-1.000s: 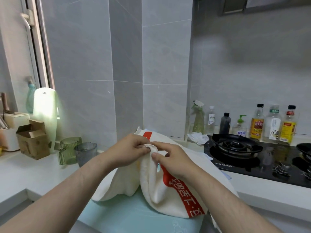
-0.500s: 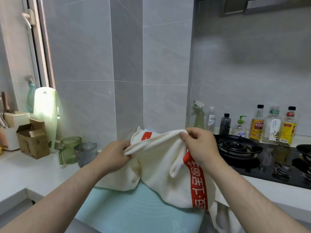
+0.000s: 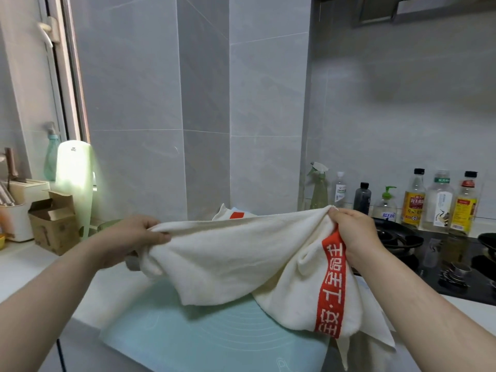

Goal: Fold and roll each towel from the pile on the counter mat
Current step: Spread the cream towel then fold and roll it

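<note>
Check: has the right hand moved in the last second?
Yes. The right hand moved right and slightly up, toward the stove, spreading the towel.

The near left part of the counter mat lies bare and open to a hand from the front. Over its far and right part hangs the towel, stretched between the left hand and the right hand. Left of the mat stands a cardboard box. To the right of it are the stove and a row of bottles.
</note>
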A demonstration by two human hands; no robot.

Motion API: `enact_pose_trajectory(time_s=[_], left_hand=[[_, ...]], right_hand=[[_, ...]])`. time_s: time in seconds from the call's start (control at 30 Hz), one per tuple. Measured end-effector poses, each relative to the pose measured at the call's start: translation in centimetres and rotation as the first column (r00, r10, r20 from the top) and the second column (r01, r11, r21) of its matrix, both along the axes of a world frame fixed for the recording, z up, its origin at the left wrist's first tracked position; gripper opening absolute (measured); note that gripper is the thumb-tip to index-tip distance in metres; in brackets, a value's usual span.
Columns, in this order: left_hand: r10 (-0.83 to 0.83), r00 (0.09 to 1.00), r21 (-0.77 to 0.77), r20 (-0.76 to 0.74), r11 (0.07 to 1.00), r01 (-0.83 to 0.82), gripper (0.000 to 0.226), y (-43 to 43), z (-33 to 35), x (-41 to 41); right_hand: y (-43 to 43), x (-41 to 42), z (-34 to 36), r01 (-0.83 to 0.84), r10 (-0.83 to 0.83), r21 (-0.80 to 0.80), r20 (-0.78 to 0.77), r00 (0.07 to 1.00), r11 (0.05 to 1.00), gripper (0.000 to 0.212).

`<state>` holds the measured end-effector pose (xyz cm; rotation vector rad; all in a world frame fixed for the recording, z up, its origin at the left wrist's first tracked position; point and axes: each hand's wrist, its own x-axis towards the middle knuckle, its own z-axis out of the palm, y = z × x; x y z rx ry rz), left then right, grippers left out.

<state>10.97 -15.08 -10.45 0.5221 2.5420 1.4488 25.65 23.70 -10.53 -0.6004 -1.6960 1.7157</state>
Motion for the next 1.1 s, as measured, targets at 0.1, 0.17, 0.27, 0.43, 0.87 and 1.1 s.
enact_pose_trajectory(time_s=[0.1, 0.17, 0.27, 0.43, 0.87, 1.1], left_hand=[[-0.097, 0.974, 0.366, 0.203, 0.931, 0.017, 0.035, 1.0, 0.4, 0.7], [-0.127, 0.941, 0.552, 0.315, 0.831, -0.073, 0.017, 3.1, 0.2, 1.7], [-0.195, 0.923, 0.698, 0.332, 0.709, -0.101, 0.034, 6.5, -0.8, 2.8], [-0.149, 0.962, 0.628, 0.229, 0.778, -0.029, 0.022, 11.2, -4.4, 4.3], [-0.122, 0.951, 0.667, 0.283, 0.738, -0.104, 0.014, 13.5, -12.1, 4.9], [0.024, 0.974, 0.691, 0.226, 0.701, -0.177, 0.030, 13.5, -13.0, 4.8]], right_hand=[[-0.7, -1.5, -1.2, -0.023, 0.023, -0.002, 0.046, 0.999, 1.000, 0.013], [-1.6, -2.4, -2.1, -0.070, 0.068, 0.013, 0.104, 0.992, 0.997, 0.013], [-3.3, -3.8, -3.9, -0.217, 0.223, -0.052, 0.182, 0.958, 0.975, 0.021], [-5.1, -3.2, -7.7, -0.382, 0.284, 0.238, 0.362, 0.888, 0.893, 0.038], [-7.6, 0.7, -11.1, -0.567, 0.246, 0.610, 0.530, 0.811, 0.553, 0.020], [-7.5, -0.9, -10.3, -0.126, 0.136, 0.121, -0.079, 0.988, 0.985, 0.026]])
